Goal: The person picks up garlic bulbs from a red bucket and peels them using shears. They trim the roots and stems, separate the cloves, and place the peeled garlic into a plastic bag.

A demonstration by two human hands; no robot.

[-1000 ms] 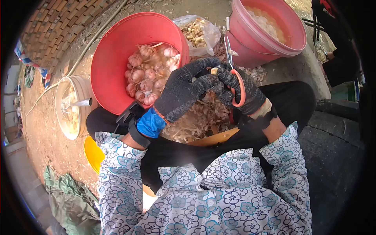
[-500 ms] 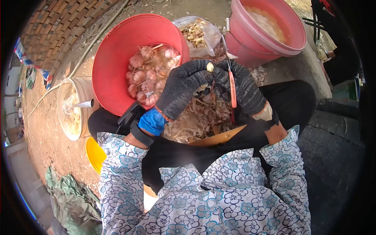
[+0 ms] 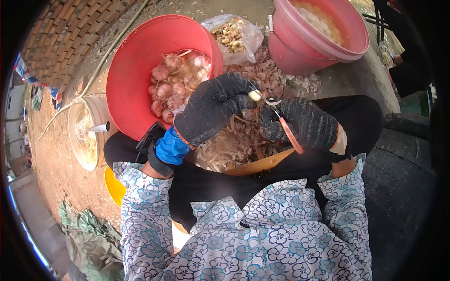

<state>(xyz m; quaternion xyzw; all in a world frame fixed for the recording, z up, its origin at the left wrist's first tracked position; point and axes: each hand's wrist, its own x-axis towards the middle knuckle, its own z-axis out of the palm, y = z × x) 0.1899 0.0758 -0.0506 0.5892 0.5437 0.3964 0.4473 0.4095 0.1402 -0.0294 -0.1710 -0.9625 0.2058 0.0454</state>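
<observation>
My left hand (image 3: 213, 105), in a dark knit glove, is closed with a pale garlic clove (image 3: 254, 95) pinched at its fingertips. My right hand (image 3: 304, 122), gloved the same way, grips a small knife (image 3: 291, 136) by its orange-pink handle. The knife's thin blade points up and left toward the clove. A curved whitish strip (image 3: 273, 102) lies against the blade near the right fingers. Below both hands is a heap of garlic skins (image 3: 225, 145), bordered by a tan board-like edge (image 3: 260, 165) at my lap.
A red bucket (image 3: 136, 61) of garlic bulbs in liquid leans at my left. Beyond it sits a clear bag (image 3: 255, 37) of peeled cloves. A pink bucket (image 3: 295, 51) stands at upper right, a whitish bucket (image 3: 75, 136) at left. Another person's dark sleeve (image 3: 412, 75) shows far right.
My right hand has drawn down and right, away from the left, and the knife has tilted leftward. The clove has turned, and the curved strip is now beside the blade.
</observation>
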